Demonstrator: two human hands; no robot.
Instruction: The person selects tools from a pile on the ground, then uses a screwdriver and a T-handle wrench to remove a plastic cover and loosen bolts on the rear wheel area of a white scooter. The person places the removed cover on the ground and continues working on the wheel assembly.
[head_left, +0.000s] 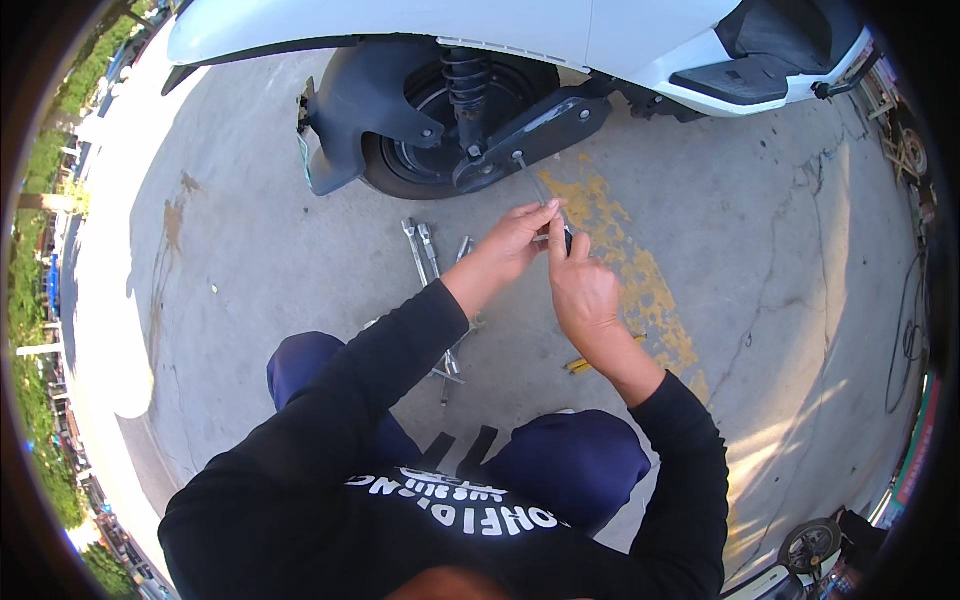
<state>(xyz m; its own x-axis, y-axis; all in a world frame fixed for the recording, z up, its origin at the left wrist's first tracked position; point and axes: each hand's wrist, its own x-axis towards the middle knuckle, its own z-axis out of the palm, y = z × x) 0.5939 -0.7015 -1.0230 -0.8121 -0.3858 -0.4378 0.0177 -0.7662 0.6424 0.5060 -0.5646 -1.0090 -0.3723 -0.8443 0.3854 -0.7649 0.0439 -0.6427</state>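
A thin metal tool [540, 186] runs from a bolt [518, 156] on the dark swingarm [558, 132] of a white scooter down to my hands. My left hand [515, 240] pinches its shaft. Just right of it, my right hand [585, 290] is closed round the tool's dark handle, index finger pointing up along it. Above are the rear wheel [385, 175], a coil shock [466, 80] and a dark mudguard [332, 120].
Several metal wrenches [418, 255] lie on the concrete below the wheel. Yellow-handled tools [580, 365] lie near my right knee [575, 470]. A cable [905, 340] lies at the right. Another two-wheeler [805, 550] shows at the lower right edge.
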